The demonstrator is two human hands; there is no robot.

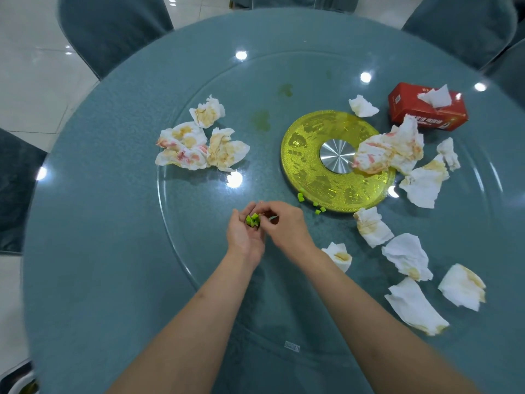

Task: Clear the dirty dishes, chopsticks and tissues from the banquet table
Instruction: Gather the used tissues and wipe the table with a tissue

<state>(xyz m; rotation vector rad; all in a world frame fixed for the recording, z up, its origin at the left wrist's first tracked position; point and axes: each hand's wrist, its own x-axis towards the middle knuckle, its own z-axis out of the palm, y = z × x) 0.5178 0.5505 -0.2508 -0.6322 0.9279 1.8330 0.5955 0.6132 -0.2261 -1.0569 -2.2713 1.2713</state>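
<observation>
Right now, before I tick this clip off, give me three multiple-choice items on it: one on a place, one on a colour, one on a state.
1. Where does the tissue box stand?
A. far right of the table
B. near left edge
C. on a chair

2. What colour is the disc round the metal hub?
A. red
B. yellow
C. white

3. What is the left hand doing?
A. lying flat on the glass
B. gripping a tissue
C. cupped, holding green food bits

Key: 1 A, the box stands beyond the stained tissues on the right. 2 B, the disc is yellow. 3 C, green pieces lie in the palm, with the right hand at them.
</observation>
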